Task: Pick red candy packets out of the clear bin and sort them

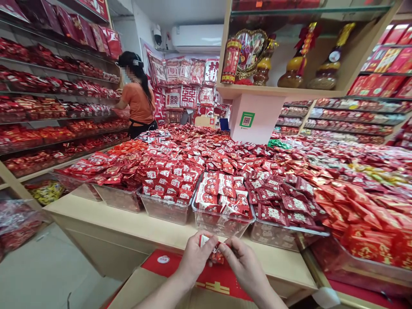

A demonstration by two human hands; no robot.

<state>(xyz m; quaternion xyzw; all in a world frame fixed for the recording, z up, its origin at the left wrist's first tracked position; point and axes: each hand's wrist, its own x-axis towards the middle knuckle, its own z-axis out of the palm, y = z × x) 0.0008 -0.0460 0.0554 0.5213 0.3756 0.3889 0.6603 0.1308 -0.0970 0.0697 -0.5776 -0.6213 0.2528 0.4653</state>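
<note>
The step in hand looks like handling one small packet: both hands hold a red-and-white packet (217,258) at the lower centre of the frame, in front of the edge of the pale surface (128,219) and above a red box (170,267). Just beyond it, a clear bin (219,224) holds packets of similar colouring.

The left hand (197,254) pinches the packet's left side, thumb on top; the right hand (240,257) pinches its upper right, thumb and bent forefinger close together. The fingers underneath are mostly hidden, so how firmly they press I cannot tell. Both forearms rise from the bottom edge and angle inward, wrists low. Any next move seems to call for one pinch holding steady if the other loosens.
</note>
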